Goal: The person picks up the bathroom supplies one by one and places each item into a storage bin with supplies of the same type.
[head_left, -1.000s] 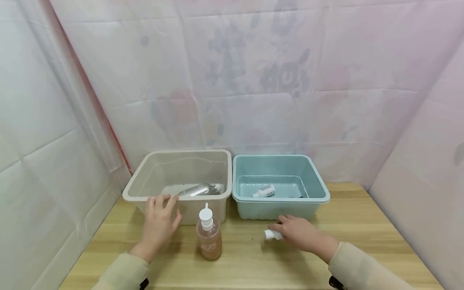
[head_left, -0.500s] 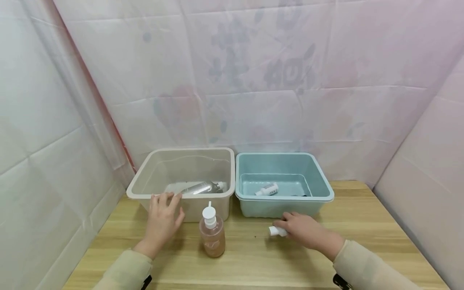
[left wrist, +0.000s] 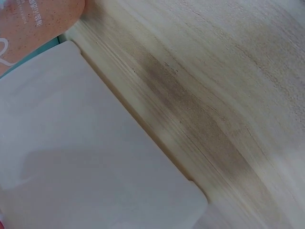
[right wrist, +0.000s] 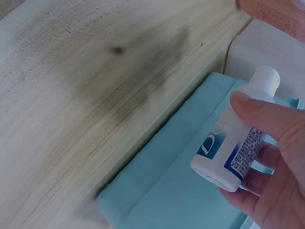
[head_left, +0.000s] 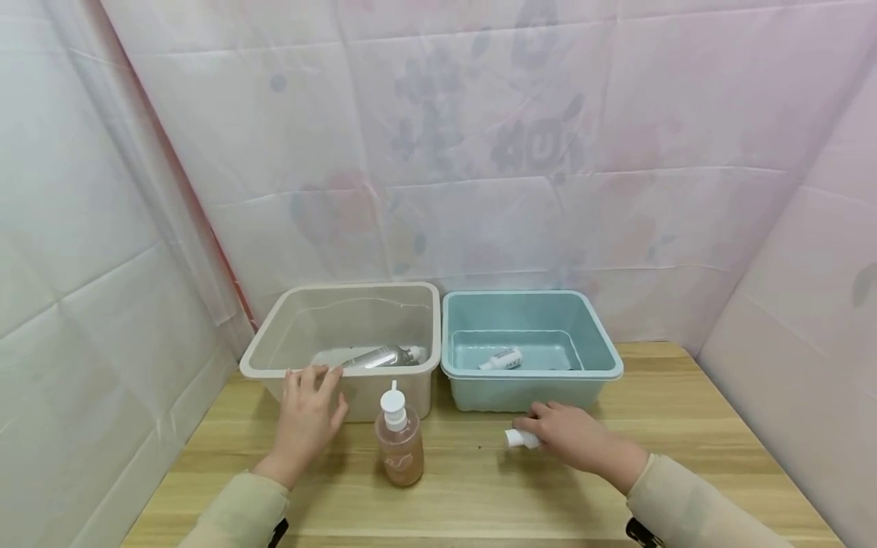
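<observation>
Your right hand point(head_left: 565, 435) grips a small white bottle point(right wrist: 233, 138), the blue bin point(head_left: 521, 394) just beyond; your left hand point(head_left: 304, 418), fingers relaxed, rests on the beige bin point(head_left: 363, 396). Thumb opposite fingers should steady the bottle.

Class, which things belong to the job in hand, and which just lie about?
Likely the job:
white bottle, in right hand
beige tub, at left hand
blue tub, nearby

Perhaps incidental:
pump bottle
grey bottle in beige tub
labelled bottle in blue tub

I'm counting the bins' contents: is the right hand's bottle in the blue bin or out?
Out: the right hand grips the white bottle in front of the blue bin.
</observation>
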Motion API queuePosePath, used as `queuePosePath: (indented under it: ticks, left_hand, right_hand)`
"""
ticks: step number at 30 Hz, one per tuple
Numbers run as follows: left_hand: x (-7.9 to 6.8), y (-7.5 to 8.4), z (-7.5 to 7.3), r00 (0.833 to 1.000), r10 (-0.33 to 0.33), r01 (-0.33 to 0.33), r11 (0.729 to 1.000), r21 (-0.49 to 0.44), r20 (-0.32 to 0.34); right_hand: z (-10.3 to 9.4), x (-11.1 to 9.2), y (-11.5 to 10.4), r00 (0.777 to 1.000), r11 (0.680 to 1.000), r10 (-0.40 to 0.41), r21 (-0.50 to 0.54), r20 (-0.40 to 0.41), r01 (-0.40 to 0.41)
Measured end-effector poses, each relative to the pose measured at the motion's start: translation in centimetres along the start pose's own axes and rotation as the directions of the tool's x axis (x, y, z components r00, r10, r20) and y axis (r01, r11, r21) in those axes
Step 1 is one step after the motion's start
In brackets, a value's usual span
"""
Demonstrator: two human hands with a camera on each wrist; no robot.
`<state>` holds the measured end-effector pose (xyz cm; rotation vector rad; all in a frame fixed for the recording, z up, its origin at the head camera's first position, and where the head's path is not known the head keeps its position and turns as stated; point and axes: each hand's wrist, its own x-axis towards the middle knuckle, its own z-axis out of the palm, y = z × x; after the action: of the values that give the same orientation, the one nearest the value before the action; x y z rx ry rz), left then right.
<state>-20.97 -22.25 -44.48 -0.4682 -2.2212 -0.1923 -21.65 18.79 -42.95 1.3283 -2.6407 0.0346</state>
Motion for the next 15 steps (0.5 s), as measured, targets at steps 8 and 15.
queuePosePath:
  ticks: [8, 15]
  left_hand:
    - [-0.24, -0.12, 0.23, 1.000, -0.004, 0.004, 1.000, -0.003, 0.006]
    - [-0.19, -0.05, 0.16, 1.000, -0.008, 0.008, 1.000, -0.002, 0.001]
  right_hand:
    - [-0.09, -0.17, -0.11, 1.000, 1.000, 0.002, -0.005, -0.019, -0.002]
    - [-0.45, -0.26, -0.11, 1.000, 1.000, 0.016, -0.007, -0.025, -0.016]
